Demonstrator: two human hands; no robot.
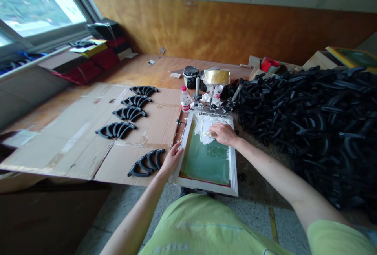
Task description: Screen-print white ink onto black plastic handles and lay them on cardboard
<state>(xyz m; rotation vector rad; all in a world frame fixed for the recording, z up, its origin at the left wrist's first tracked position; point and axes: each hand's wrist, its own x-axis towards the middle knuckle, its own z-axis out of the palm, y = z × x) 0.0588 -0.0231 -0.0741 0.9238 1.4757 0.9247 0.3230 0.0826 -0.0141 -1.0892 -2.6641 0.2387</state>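
A screen printing frame (235,168) with a green mesh lies in front of me, hinged to a metal clamp (210,109) at its far end. White ink (200,125) is smeared over the far part of the mesh. My right hand (223,133) is closed around a small pale scraper (209,133), pressed into the ink; much of the scraper is hidden by the fingers. At the frame's left rail, my left hand (173,158) grips the edge. Left of that hand, a black ribbed plastic part (146,163) lies on flattened cardboard (118,164).
Several more black ribbed parts (116,130) lie in a column on the cardboard. A plastic bottle (185,100) and an ink tub (191,77) stand behind the frame. A large heap of black plastic parts (306,117) rises at the right. A wooden board (176,27) closes off the back.
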